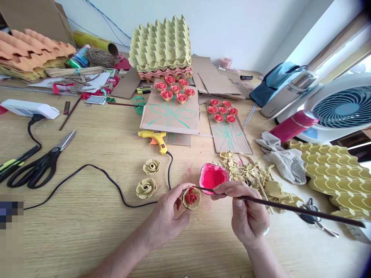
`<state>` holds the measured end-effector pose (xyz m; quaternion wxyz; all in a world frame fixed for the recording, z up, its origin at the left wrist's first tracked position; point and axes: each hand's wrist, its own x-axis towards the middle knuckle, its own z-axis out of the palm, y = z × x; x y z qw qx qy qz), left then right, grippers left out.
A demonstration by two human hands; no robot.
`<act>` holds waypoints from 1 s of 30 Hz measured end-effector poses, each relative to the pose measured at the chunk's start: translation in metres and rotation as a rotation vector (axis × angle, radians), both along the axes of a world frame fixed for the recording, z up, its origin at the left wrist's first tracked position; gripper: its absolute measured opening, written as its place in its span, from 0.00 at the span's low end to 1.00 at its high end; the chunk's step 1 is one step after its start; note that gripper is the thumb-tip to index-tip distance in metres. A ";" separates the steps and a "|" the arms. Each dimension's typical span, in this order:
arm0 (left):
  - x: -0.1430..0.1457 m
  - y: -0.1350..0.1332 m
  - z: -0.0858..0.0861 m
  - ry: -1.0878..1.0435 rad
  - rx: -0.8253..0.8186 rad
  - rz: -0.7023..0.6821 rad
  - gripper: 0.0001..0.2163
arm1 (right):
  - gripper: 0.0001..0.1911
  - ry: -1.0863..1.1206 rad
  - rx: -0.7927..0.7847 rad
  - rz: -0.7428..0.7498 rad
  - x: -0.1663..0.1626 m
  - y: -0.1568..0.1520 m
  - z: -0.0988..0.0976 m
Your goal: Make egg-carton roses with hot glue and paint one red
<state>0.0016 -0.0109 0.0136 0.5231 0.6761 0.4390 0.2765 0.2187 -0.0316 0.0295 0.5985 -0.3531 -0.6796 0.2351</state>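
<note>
My left hand (171,216) is closed around the edge of an egg-carton rose (191,198), its centre painted red and its outer petals still bare tan. Between the fingers of my right hand (246,210) is a long dark paintbrush (290,206), its tip at the rose's upper edge. Just behind the rose stands a small cup of red paint (213,178). Two unpainted tan roses, one at the back (151,166) and one nearer (146,188), lie to the left of my left hand.
A yellow glue gun (155,138) with a black cord lies behind the roses. Cardboard pieces (171,116) carry red roses and green drawn stems. Carton scraps (255,173), keys (314,216) and egg trays (336,173) are on the right; black-handled scissors (40,166) lie left.
</note>
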 end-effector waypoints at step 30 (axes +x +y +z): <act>-0.001 -0.002 -0.001 -0.066 -0.048 -0.023 0.23 | 0.14 -0.016 0.025 0.005 0.006 -0.002 -0.003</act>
